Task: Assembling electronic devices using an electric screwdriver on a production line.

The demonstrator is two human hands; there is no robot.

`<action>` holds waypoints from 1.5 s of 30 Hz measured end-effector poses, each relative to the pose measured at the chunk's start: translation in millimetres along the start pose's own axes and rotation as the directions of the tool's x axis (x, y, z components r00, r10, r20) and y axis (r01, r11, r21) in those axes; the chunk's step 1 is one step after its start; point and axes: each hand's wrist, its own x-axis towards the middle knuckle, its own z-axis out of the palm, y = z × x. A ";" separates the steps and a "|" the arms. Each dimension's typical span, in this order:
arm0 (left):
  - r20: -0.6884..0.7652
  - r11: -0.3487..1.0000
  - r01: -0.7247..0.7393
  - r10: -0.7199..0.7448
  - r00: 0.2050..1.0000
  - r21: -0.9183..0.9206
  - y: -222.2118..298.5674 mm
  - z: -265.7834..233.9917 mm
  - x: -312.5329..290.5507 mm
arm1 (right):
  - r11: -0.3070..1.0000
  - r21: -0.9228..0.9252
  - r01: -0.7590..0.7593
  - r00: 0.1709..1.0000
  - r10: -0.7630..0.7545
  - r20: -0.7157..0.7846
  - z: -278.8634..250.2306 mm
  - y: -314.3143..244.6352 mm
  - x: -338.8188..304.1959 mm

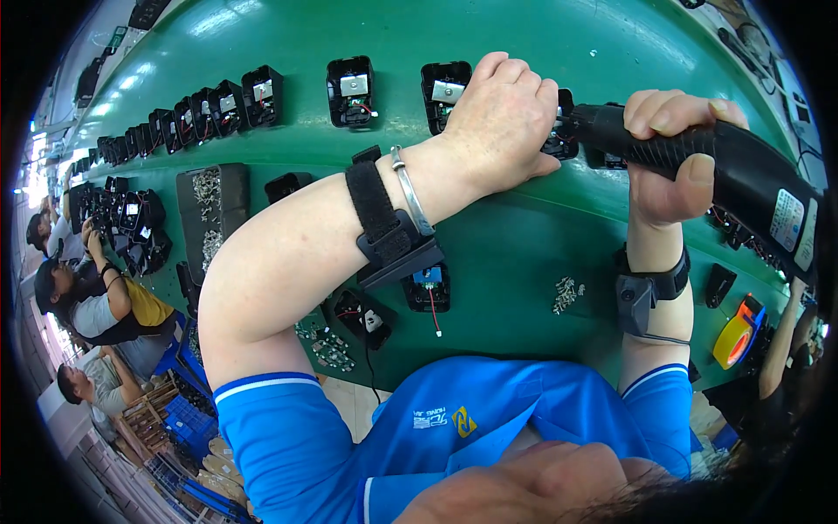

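Note:
My right hand [668, 188] is wrapped around a thick black electric screwdriver [742, 175], which lies nearly level. Its nose points left and meets a small black plastic housing [567, 147]. From the left, my left hand [504, 122] curls its fingers around that housing. Its fingertips, the screwdriver's bit and most of the housing's inside are hidden. Just behind my left hand sits another open housing [434, 80] with a silver metal block inside. A similar housing [353, 109], with red wires and a white plug, stands further left.
More housings [227, 106] run in a row along the green bench [515, 249] to the far left. A dark tray [236, 196] holds small metal parts. Loose screws [567, 295] lie before me, near a yellow tape roll [735, 339]. Other people [113, 306] work at the left.

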 end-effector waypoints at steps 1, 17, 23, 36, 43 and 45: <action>0.001 1.000 0.002 -0.002 1.000 0.001 -0.2 -0.2 -0.4 | 1.000 0.011 0.001 1.000 -0.001 0.012 0.8 1.8 -0.5; 0.124 0.992 -0.011 -0.005 0.992 0.128 6.5 -30.0 3.9 | 0.993 0.037 -0.113 0.994 0.113 0.012 3.8 -11.1 15.0; 0.109 0.928 -0.279 0.313 0.943 -0.246 66.7 -35.5 -7.7 | 0.994 0.073 -0.078 0.990 0.086 -0.115 -49.2 -113.2 -13.1; 0.430 0.902 -0.297 0.414 0.802 -0.314 134.6 9.3 -11.0 | 0.992 0.007 -0.123 0.873 0.112 -0.476 -64.6 -158.5 -61.2; 0.401 0.569 0.321 0.016 0.916 -0.757 129.6 -10.9 10.3 | 0.997 0.016 -0.071 0.919 0.071 -0.387 -76.6 -174.1 -44.4; 0.595 0.032 0.605 -0.144 0.791 -0.796 127.0 -18.8 13.4 | 0.987 0.161 0.025 0.878 0.055 -0.475 -75.4 -179.7 -34.8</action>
